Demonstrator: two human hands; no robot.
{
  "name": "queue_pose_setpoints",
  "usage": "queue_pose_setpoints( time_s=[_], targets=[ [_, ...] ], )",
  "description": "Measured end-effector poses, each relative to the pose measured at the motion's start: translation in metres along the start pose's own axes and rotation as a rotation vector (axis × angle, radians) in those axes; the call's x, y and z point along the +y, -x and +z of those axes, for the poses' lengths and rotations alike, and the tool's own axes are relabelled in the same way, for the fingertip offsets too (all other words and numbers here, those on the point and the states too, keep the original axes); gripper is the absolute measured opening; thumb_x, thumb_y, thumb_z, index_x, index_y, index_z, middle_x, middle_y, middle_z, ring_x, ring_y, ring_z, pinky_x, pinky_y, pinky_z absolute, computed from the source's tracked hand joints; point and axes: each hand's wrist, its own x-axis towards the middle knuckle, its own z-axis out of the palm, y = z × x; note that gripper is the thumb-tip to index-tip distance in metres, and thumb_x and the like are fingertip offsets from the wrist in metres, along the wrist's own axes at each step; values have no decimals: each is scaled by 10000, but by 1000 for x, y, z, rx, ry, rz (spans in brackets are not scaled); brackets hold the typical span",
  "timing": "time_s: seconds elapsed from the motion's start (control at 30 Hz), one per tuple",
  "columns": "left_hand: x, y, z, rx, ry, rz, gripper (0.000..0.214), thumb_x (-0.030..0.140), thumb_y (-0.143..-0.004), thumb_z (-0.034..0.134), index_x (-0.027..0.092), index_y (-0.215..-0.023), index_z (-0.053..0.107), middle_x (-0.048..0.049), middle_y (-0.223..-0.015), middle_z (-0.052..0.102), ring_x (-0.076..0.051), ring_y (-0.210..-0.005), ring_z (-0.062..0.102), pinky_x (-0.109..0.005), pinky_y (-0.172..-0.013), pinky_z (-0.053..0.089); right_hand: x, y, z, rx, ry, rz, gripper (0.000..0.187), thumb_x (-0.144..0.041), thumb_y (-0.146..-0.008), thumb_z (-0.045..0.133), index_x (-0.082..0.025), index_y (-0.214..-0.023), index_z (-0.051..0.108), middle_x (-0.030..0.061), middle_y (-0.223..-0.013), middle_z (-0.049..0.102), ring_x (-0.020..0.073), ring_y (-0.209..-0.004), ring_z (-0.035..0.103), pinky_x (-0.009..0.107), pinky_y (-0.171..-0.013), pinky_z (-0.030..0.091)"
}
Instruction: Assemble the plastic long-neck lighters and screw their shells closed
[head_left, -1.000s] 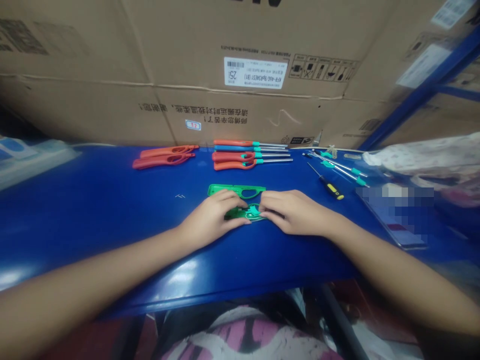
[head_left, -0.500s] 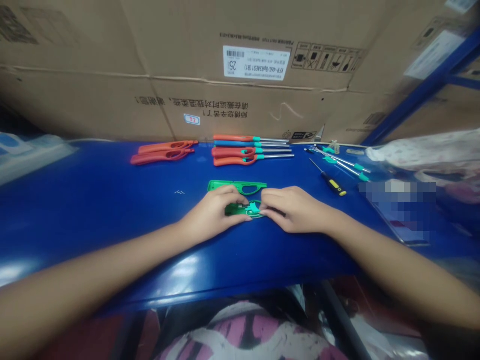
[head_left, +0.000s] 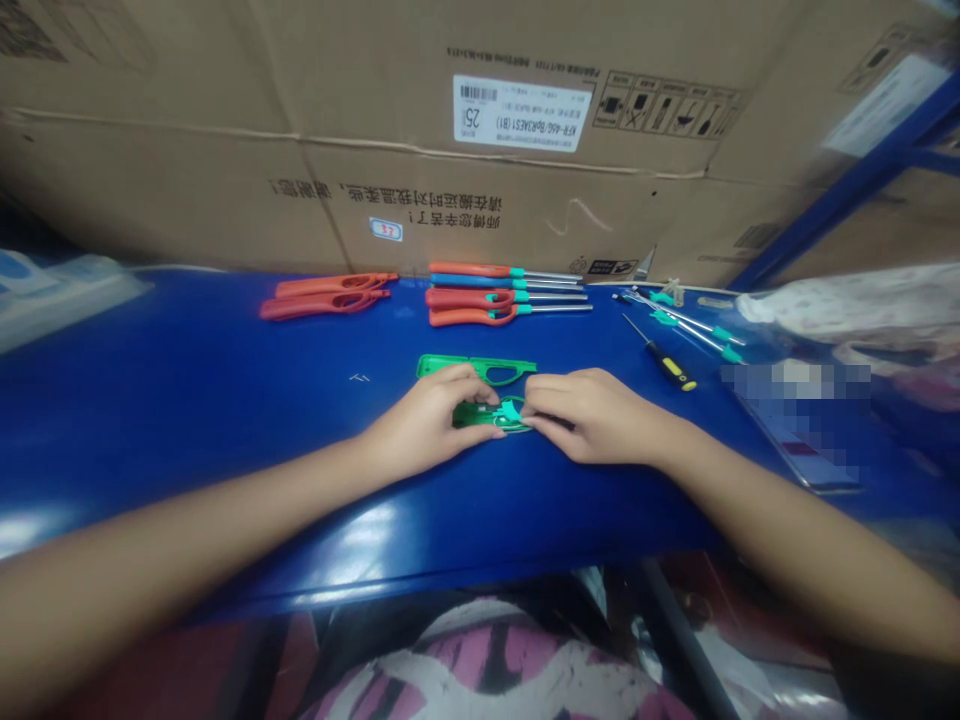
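My left hand [head_left: 429, 420] and my right hand [head_left: 589, 414] meet over a green plastic lighter shell [head_left: 491, 413] lying flat on the blue table [head_left: 187, 400]. Both hands have fingers curled and pressed onto this shell, with a teal trigger piece [head_left: 511, 410] showing between the fingertips. Just behind my hands lies a second green shell half [head_left: 480, 368], touched by neither hand.
Two orange shell halves [head_left: 324, 297] and several assembled long lighters [head_left: 502, 295] lie at the table's back. A black and yellow screwdriver [head_left: 664, 360] and thin metal tubes with teal ends [head_left: 694, 325] lie at right. Cardboard boxes [head_left: 450, 150] wall the back. A blurred flat object [head_left: 795, 420] sits far right.
My hands stay on the green shell with only small finger shifts. The view has tilted slightly, so everything sits a little higher in the picture.
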Motion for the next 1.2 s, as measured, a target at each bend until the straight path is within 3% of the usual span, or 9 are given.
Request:
queue_pose_setpoints(
  time_s=[0.53, 1.0, 1.2],
  targets=[
    [1, 1, 1, 3, -9, -17, 242, 332, -827, 786, 176, -980, 682, -38, -941, 670, -203, -885, 646, -342, -823, 543, -2, 0, -1, -14, -22, 9, 186, -222, -996, 457, -178, -891, 604, 29, -830, 624, 130, -674, 494, 266, -605, 312],
    [0, 1, 1, 8, 0, -12, 251, 307, -816, 798, 159, -986, 687, -48, -950, 670, -222, -918, 651, -355, -842, 539, -4, 0, 1, -38, 91, -28, 237, -215, -996, 442, -175, -864, 634, 41, -847, 626, 136, -682, 496, 280, -595, 294],
    [0, 0, 2, 8, -3, -12, 245, 315, -821, 792, 166, -986, 689, -45, -954, 672, -216, -916, 649, -354, -835, 539, -8, 0, -1, -77, 228, -57, 204, -156, -960, 462, -161, -850, 634, 39, -866, 618, 127, -610, 416, 299, -571, 251]
  ],
)
